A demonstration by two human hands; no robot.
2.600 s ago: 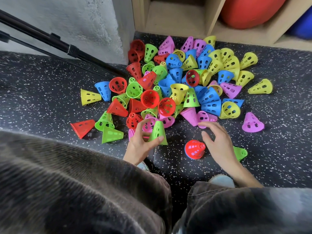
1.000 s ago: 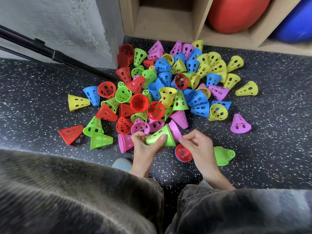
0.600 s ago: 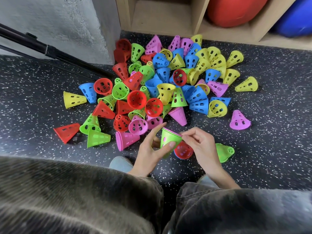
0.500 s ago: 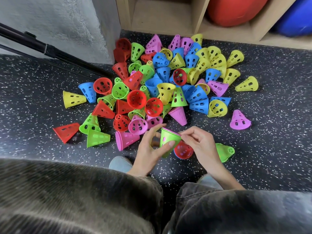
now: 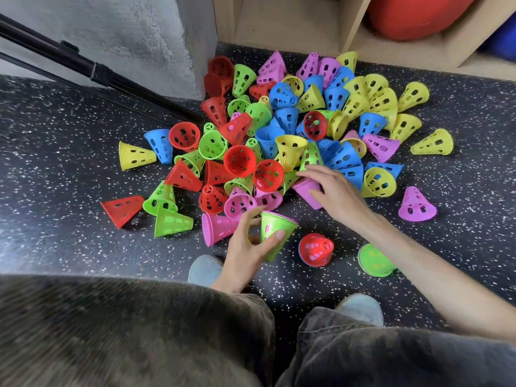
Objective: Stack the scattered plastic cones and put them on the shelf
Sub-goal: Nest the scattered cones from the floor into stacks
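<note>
A heap of red, green, blue, yellow and pink perforated cones [image 5: 284, 135] lies scattered on the dark speckled floor. My left hand [image 5: 245, 247] grips a green cone [image 5: 275, 233], held mouth up, with a pink cone nested inside it. My right hand [image 5: 335, 191] reaches forward over the near edge of the heap, fingers spread, above a pink cone [image 5: 307, 188] lying there. A red cone [image 5: 317, 248] and a green cone [image 5: 374, 259] lie near my feet. The wooden shelf [image 5: 287, 20] stands behind the heap.
A red ball [image 5: 413, 12] and a blue one [image 5: 502, 34] fill shelf compartments on the right. Black tripod legs [image 5: 92, 71] slant across the floor at left beside a grey wall. My knees and shoes fill the bottom of the view.
My right hand has let go of the pink cone now nested in the green one and has moved forward over the heap. My left hand still holds the green cone.
</note>
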